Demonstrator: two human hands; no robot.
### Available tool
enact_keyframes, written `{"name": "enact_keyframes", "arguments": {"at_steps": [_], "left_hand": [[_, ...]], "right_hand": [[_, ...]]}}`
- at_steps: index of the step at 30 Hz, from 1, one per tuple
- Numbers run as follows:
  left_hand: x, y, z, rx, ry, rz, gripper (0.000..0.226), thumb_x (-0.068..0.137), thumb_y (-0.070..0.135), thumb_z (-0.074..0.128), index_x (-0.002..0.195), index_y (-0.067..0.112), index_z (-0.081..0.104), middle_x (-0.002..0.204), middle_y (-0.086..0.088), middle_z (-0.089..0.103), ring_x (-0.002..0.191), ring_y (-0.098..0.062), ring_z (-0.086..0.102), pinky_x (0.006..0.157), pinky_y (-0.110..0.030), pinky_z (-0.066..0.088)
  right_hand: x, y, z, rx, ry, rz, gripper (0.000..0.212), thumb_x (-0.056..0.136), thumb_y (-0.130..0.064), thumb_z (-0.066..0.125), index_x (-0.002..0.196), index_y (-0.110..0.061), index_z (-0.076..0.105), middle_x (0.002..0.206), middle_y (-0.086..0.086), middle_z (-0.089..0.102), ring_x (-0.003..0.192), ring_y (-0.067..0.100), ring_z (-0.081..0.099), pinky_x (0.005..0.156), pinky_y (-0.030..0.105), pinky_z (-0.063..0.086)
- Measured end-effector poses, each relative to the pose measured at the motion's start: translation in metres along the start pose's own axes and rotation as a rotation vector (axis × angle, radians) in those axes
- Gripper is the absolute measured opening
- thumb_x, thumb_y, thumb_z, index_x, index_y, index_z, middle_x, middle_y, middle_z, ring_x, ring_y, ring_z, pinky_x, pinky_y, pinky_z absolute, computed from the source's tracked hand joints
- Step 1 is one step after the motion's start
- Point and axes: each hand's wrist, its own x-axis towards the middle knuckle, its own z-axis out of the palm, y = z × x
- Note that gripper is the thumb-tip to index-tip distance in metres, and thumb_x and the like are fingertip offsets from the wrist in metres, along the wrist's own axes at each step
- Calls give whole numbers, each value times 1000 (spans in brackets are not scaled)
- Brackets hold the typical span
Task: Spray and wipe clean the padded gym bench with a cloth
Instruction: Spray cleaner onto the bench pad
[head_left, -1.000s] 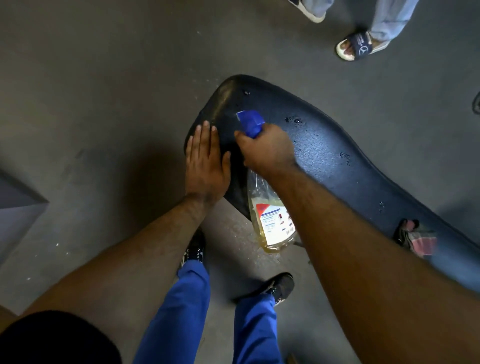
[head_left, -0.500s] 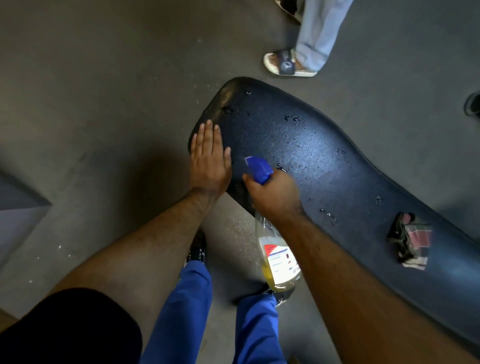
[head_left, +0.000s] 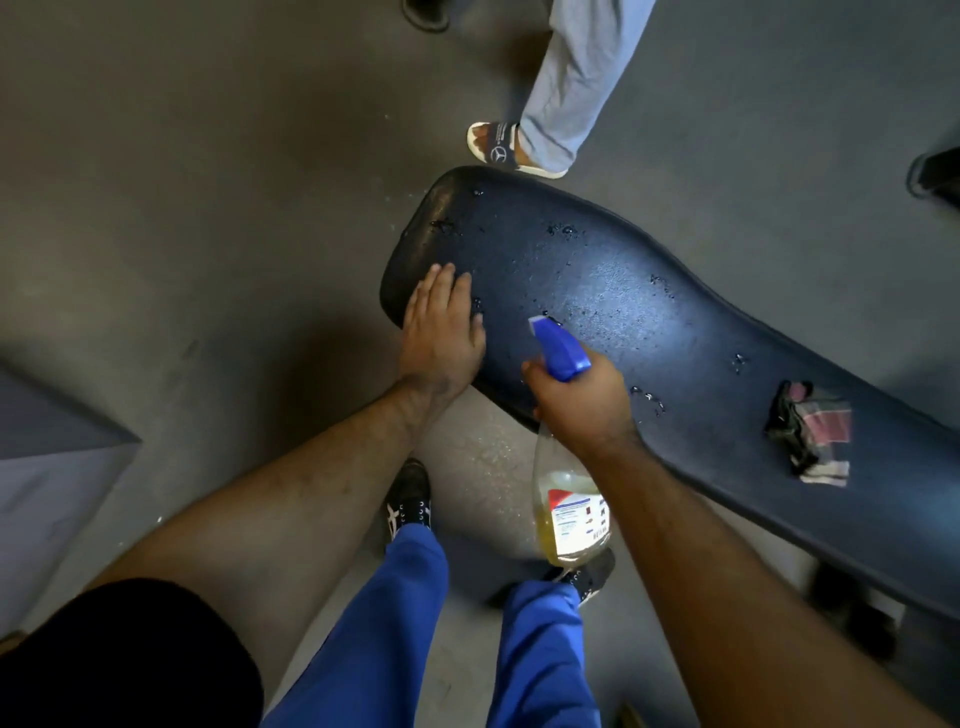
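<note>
The dark blue padded bench (head_left: 649, 312) runs from the upper middle down to the right edge, dotted with wet droplets. My left hand (head_left: 441, 332) rests flat, fingers straight, on the bench's near left end. My right hand (head_left: 582, 400) grips the neck of a clear spray bottle (head_left: 571, 514) with yellowish liquid, a white label and a blue trigger head (head_left: 558, 348) that points over the pad. A crumpled dark and pink checked cloth (head_left: 810, 431) lies on the bench to the right, apart from both hands.
Another person's leg in light trousers and a sandalled foot (head_left: 511, 150) stand just beyond the bench's far end. My own shoes (head_left: 410, 499) and blue trousers are below the bench edge. Grey floor surrounds it; a grey slab (head_left: 57, 467) sits at the left.
My right hand has drawn the spray bottle back from the bench's far end toward its near edge and to the right. My left hand has stayed flat on the pad. The other person stepped closer.
</note>
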Motion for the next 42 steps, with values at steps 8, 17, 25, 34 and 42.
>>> {"name": "enact_keyframes", "arguments": {"at_steps": [8, 17, 25, 34, 42], "left_hand": [[-32, 100, -13, -77, -353, 251, 56, 91, 37, 58, 142, 15, 47, 137, -8, 54, 126, -27, 50, 106, -38, 40], [-86, 304, 40, -452, -862, 274, 42, 80, 6, 62, 121, 18, 61, 93, -3, 66, 73, -11, 60, 71, -25, 50], [-107, 448, 97, -473, -982, 340, 33, 69, -3, 69, 80, 25, 54, 72, -6, 62, 60, -5, 59, 58, -30, 52], [-103, 510, 161, -392, -712, 322, 18, 62, 25, 74, 72, 24, 59, 73, 7, 66, 69, -8, 64, 66, -30, 50], [-107, 534, 179, -417, -600, 398, 36, 60, 30, 74, 77, 54, 52, 81, 18, 58, 78, -4, 59, 67, -17, 43]], "right_hand": [[-32, 20, -106, 281, 104, -35, 16, 82, -12, 67, 68, -14, 59, 54, -9, 56, 53, 14, 57, 67, 53, 58], [-58, 119, -271, 475, 181, -215, 17, 74, 0, 63, 80, -15, 68, 78, -2, 66, 69, 12, 60, 67, 25, 53], [-47, 211, -390, 541, 30, -243, 37, 66, 0, 58, 100, -2, 70, 93, 1, 70, 76, 5, 67, 68, 17, 52], [-20, 263, -431, 691, 208, -231, 28, 71, 14, 60, 87, -5, 49, 63, 5, 46, 51, 10, 46, 47, 18, 42], [-1, 290, -450, 702, 177, -129, 35, 75, 12, 64, 76, -20, 49, 65, 2, 49, 57, 10, 46, 51, 22, 40]]}}
